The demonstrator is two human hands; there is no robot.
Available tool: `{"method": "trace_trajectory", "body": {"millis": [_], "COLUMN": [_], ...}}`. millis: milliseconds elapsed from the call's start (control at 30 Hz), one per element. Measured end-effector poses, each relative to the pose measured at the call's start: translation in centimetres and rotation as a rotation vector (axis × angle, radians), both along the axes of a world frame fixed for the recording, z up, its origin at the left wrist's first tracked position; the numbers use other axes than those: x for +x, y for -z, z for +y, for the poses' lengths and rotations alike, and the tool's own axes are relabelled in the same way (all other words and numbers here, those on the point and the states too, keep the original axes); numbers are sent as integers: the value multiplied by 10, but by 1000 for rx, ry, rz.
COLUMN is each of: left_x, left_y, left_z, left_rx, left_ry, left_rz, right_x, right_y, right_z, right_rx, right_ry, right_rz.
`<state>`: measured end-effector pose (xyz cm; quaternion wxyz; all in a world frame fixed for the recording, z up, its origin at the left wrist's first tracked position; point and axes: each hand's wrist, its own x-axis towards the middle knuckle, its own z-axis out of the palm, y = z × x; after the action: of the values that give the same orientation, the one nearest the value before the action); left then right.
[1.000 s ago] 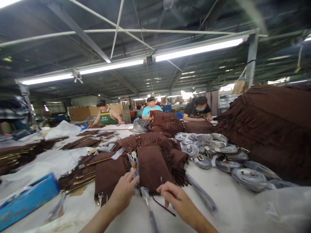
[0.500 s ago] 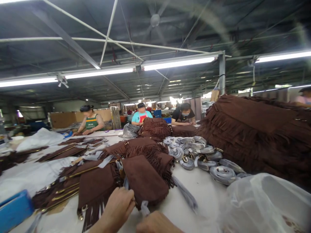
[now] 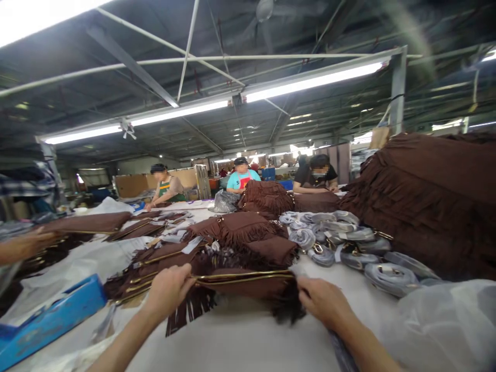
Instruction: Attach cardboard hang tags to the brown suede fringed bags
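Observation:
A dark brown fringed bag (image 3: 248, 287) with a gold zipper along its top edge is stretched between my two hands above the white table. My left hand (image 3: 172, 287) is closed on one end of the zipper edge. At the other end, my right hand (image 3: 321, 302) pinches the bag's corner, with a grey strap hanging below the wrist. Dark fringe dangles under the bag, blurred near the right hand. Behind my left hand lie several more brown bags (image 3: 151, 256) with gold zippers.
A blue tape dispenser-like holder (image 3: 58, 318) stands at left. Coiled grey wrapped straps (image 3: 391, 279) lie right of centre, before a tall pile of fringed bags (image 3: 434, 206). Clear plastic (image 3: 453, 325) covers the right front. Another person's hand (image 3: 27, 247) reaches in from the left; co-workers stand across the table.
The bag has gone from lying flap-side up to being held with its zipper edge up. My hands have moved apart, each now gripping one end. Another person's arm has appeared at left.

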<state>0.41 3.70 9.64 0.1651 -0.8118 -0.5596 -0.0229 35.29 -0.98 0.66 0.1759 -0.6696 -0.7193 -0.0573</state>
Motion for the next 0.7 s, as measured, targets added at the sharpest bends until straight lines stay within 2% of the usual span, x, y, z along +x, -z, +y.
{"method": "trace_trajectory", "body": {"millis": [100, 200, 267, 367, 433, 500, 600, 700], "left_x": [-30, -32, -17, 17, 37, 50, 55, 52], "left_y": [1, 17, 32, 57, 70, 78, 76, 62], "left_z": [-3, -15, -25, -33, -30, -20, -2, 9], "left_rx": [-140, -284, -251, -187, -211, -243, -275, -277], "left_ry": [24, 71, 142, 314, 408, 429, 412, 408], "left_rz": [50, 81, -8, -162, -181, -168, -200, -268], "right_x": [21, 21, 19, 14, 5, -10, -37, -64], "right_y": [-1, -11, -21, -39, -48, -53, -51, -39], "right_z": [0, -4, -12, -25, -34, -41, -47, -47], "right_rx": [-20, -135, -193, -79, 7, -14, -95, -70], "right_ry": [-20, -191, -276, -264, -277, -361, -517, -551], "right_rz": [39, 216, 386, 464, 479, 539, 537, 344]}}
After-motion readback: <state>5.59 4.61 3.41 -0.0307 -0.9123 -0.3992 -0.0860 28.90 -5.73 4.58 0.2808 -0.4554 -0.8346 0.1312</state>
